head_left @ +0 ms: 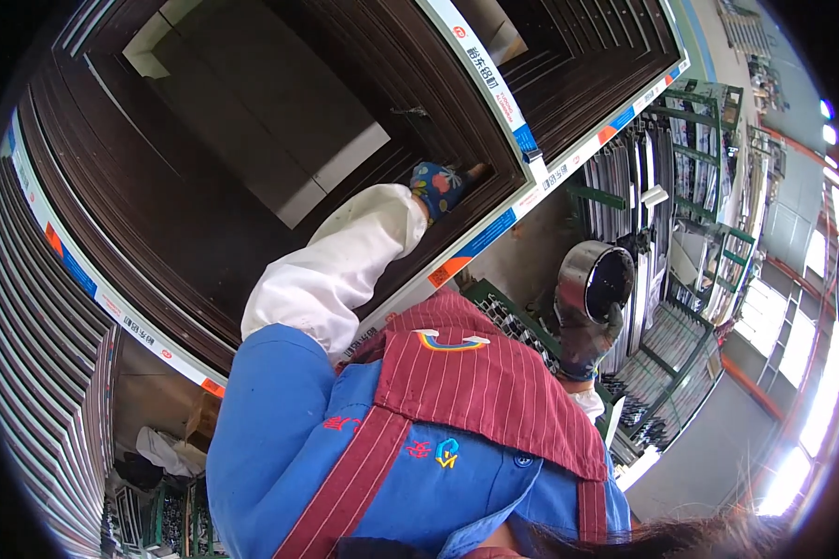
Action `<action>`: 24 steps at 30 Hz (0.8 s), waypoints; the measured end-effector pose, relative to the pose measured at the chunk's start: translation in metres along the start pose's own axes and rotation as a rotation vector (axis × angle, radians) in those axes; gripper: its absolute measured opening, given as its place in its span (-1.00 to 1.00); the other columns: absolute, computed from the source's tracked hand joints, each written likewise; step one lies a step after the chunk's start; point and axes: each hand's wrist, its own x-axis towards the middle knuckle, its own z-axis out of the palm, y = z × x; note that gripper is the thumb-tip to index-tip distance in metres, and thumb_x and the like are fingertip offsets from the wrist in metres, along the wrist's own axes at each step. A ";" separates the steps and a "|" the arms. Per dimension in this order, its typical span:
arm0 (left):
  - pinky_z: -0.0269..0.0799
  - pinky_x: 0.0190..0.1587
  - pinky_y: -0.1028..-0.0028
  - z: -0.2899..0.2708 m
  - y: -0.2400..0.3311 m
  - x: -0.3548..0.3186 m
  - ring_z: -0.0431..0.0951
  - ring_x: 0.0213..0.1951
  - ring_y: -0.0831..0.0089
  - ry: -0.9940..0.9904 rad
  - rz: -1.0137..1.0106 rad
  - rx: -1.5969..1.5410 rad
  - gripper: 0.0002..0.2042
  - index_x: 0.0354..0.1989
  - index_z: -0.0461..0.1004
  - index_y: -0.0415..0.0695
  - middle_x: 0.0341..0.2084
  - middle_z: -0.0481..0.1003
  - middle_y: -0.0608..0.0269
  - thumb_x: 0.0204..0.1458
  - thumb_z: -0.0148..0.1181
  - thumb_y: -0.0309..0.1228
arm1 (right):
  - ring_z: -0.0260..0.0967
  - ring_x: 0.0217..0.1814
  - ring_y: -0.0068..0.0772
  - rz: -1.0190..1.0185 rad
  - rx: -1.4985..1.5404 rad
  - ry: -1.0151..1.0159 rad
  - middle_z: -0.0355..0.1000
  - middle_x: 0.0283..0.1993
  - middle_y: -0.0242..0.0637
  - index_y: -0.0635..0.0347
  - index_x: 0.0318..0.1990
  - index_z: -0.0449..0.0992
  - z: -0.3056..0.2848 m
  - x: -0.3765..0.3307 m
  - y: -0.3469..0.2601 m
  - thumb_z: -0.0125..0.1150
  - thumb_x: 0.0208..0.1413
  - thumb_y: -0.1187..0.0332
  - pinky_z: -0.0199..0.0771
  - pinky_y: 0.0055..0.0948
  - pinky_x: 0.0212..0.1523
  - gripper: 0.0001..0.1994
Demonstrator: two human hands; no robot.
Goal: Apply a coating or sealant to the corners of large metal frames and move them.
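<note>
My left arm, in a white sleeve cover, reaches over a dark brown rectangular frame (pixel 447 240) edged with printed protective tape. My left hand (pixel 449 186), in a patterned glove or cuff, is at the frame's inner corner, where the frame's ledge and shadow hide most of its fingers. On my right, my right hand (pixel 585 337), in a grey glove, is closed around a shiny metal cylinder (pixel 580 272). The cylinder's round dark end faces right. It is held beside the frame, apart from it. What is inside it is too dark to make out.
More dark frames (pixel 587 98) are stacked beyond the taped edge, and a ribbed stack of profiles (pixel 42 373) lies at left. Green metal racks (pixel 708 149) packed with long profiles stand on the right. A white cloth (pixel 163 452) lies at lower left.
</note>
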 end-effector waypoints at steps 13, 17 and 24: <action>0.43 -0.30 0.18 -0.030 0.004 -0.013 0.52 -0.27 0.06 -0.090 -0.012 -0.057 -0.43 0.26 -0.09 0.33 -0.22 0.47 0.04 0.03 -0.11 -0.16 | 0.19 0.16 -0.01 -0.091 -0.192 0.081 0.19 0.19 -0.12 0.04 0.22 0.14 -0.001 -0.003 0.001 -0.09 0.01 -0.05 0.14 0.02 0.16 -0.37; 0.43 -0.31 0.17 -0.042 0.005 -0.007 0.52 -0.28 0.06 -0.129 -0.033 -0.070 -0.43 0.26 -0.10 0.33 -0.23 0.48 0.03 0.04 -0.13 -0.16 | 0.17 0.18 -0.03 0.005 -0.072 -0.040 0.18 0.20 -0.14 0.04 0.22 0.14 0.014 -0.006 -0.004 -0.09 0.02 -0.02 0.12 0.03 0.17 -0.39; 0.43 -0.39 0.20 -0.059 0.015 0.010 0.53 -0.40 0.09 -0.300 -0.070 0.032 -0.58 0.22 0.04 0.34 -0.41 0.50 0.07 0.15 -0.33 -0.23 | 0.15 0.20 -0.05 -0.013 -0.036 0.045 0.17 0.21 -0.17 0.03 0.22 0.14 0.014 -0.005 -0.003 -0.09 0.03 -0.02 0.11 0.04 0.18 -0.40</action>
